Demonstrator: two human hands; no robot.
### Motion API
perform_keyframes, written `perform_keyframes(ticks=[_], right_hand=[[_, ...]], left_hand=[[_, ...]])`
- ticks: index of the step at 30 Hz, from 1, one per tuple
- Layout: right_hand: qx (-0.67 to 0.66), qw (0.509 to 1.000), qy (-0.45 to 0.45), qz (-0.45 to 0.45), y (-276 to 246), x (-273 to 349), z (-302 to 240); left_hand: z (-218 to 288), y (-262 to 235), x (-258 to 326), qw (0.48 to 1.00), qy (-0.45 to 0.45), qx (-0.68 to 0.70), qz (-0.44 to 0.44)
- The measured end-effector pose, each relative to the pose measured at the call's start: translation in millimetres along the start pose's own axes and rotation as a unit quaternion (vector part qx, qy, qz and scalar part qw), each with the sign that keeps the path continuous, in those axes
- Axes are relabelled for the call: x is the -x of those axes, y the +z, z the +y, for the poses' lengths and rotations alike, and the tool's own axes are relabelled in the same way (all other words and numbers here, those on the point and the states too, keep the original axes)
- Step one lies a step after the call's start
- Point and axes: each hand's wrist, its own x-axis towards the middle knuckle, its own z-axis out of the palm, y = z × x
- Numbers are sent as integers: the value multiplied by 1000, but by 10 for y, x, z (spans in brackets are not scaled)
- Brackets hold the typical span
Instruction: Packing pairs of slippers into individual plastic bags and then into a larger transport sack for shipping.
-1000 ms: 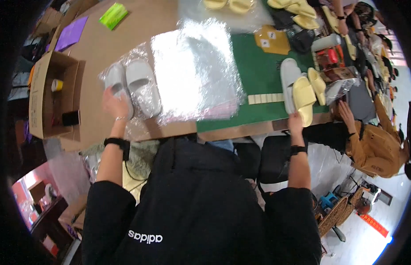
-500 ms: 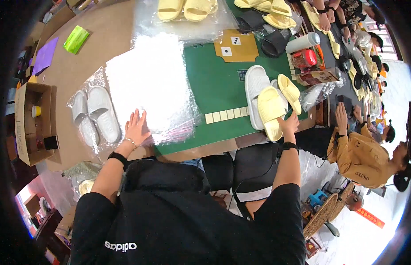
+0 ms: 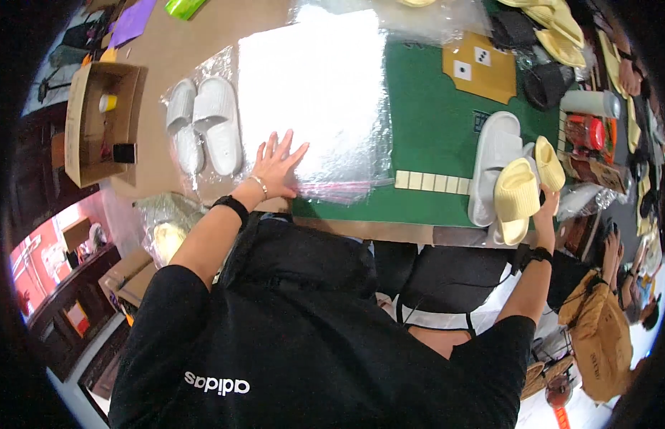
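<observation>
My left hand [image 3: 276,163] lies flat with fingers spread on the near edge of a stack of clear plastic bags [image 3: 314,86]. Just left of it, a pair of white slippers [image 3: 205,132] lies wrapped in a clear bag. My right hand [image 3: 546,205] grips a yellow slipper [image 3: 515,196] at the table's near right. A second yellow slipper [image 3: 549,162] lies against it, and both rest on a pale grey slipper [image 3: 492,163].
A green mat [image 3: 432,125] covers the brown table, with a tan shaped card [image 3: 480,68] on it. An open cardboard box [image 3: 96,121] sits at the left. More slippers, a dark bag [image 3: 543,86] and another person's arm [image 3: 604,322] crowd the right side.
My left hand has moved right from the bagged white slippers onto the stack of plastic bags. My right hand has stayed at the yellow slippers.
</observation>
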Motion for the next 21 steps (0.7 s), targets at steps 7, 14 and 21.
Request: perform_keyframes(ticks=[7,14,21], right_hand=[[-154,986,70,8,-304,72,-211],[-149,972,49,173,-944,175,-1960],[-266,953,38,138,-593,735,-3397]], left_hand=[[-54,94,-9,999,32,7,39],[-205,274,144,976,169,45,131],[-172,463,107,952,183,54,240]])
